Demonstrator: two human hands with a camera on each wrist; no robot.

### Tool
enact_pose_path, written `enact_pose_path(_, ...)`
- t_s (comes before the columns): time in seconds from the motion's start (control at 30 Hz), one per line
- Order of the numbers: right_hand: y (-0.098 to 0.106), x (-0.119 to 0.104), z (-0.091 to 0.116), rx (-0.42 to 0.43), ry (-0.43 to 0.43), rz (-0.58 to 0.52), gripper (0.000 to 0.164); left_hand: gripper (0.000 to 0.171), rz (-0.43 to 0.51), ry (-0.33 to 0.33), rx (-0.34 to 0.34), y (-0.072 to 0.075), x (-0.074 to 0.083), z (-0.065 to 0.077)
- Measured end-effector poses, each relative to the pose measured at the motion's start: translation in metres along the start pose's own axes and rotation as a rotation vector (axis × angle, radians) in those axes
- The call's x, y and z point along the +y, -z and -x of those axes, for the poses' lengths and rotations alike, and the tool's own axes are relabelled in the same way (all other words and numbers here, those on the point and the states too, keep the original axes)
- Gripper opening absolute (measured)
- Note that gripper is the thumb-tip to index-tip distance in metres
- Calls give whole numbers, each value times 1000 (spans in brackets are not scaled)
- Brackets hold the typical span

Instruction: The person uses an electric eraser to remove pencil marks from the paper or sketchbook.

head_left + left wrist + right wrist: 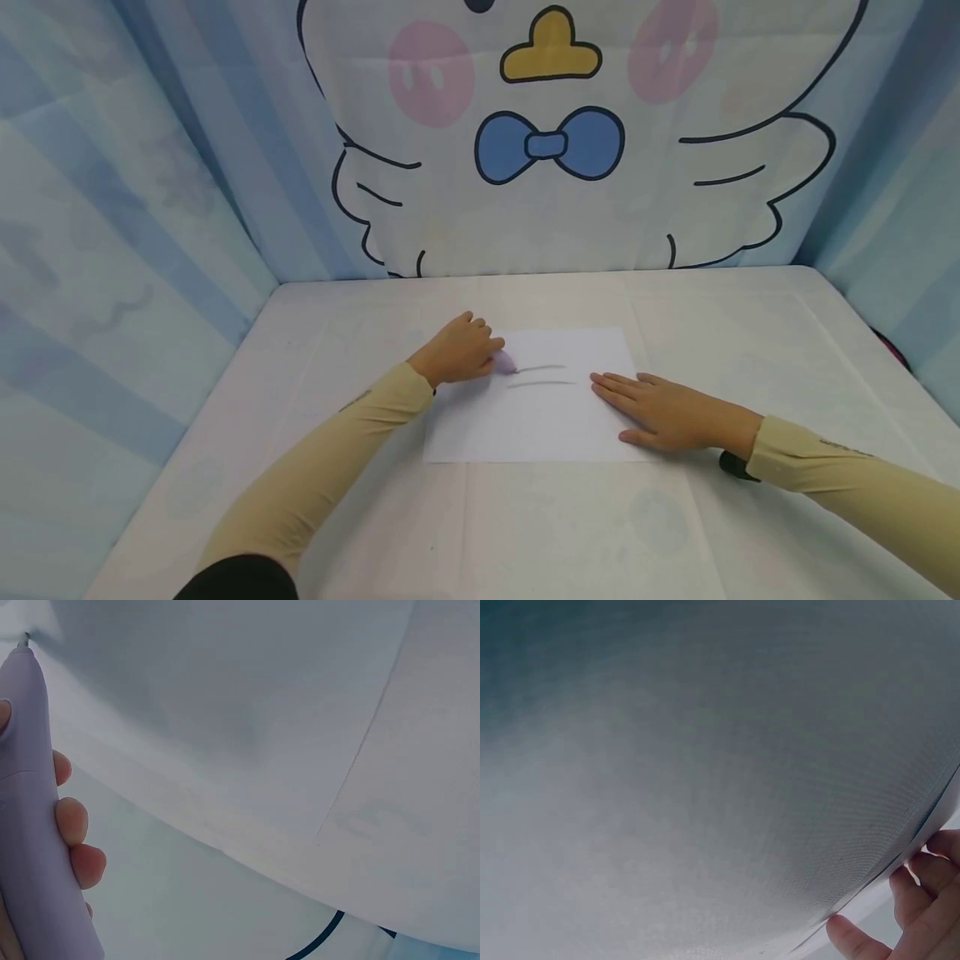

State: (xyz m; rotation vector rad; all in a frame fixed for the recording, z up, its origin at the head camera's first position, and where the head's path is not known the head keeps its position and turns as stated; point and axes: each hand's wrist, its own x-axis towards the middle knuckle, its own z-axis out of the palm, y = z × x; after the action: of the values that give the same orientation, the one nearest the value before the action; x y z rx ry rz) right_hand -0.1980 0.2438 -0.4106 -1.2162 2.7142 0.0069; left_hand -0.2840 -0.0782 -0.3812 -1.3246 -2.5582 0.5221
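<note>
In the head view, my left hand [461, 348] grips a lavender electric eraser [503, 362], a pen-shaped body with a narrow tip. The tip is at the left end of the upper of two grey lines [542, 367] on a white sheet of paper [525, 433]. In the left wrist view, fingertips [73, 821] curl round the eraser's body [30, 802], and a digit lies on its button. My right hand [667, 412] lies flat, fingers straight, on the paper's right side. The right wrist view shows its fingers [915, 900] at the pale surface.
A white cloth covers the table [555, 533] around the paper. Behind stands a curtain [450, 217] with a cartoon figure and a blue bow tie. Blue and white curtains [97, 250] hang at both sides. A black band [738, 467] sits at the right wrist.
</note>
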Motion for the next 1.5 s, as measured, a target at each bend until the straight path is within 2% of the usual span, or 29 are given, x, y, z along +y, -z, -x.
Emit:
enact_pose_path(0.17, 1, 0, 1, -1, -2, -3, 69, 18, 0, 2, -6, 0, 1, -1)
enact_pose_path(0.33, 0, 1, 0, -40, -32, -17, 70, 16, -5, -3, 12, 0, 1, -2)
enact_pose_path(0.47, -1, 2, -1, -63, -48, -23, 71, 17, -8, -9, 0, 1, 1, -2)
enact_pose_path(0.97, 1, 1, 1, -36, -15, -4, 69, 18, -7, -7, -10, 0, 1, -4)
enact_pose_path(1.5, -1, 3, 0, -34, -19, -8, 71, 19, -6, -3, -27, 5, 2, -5)
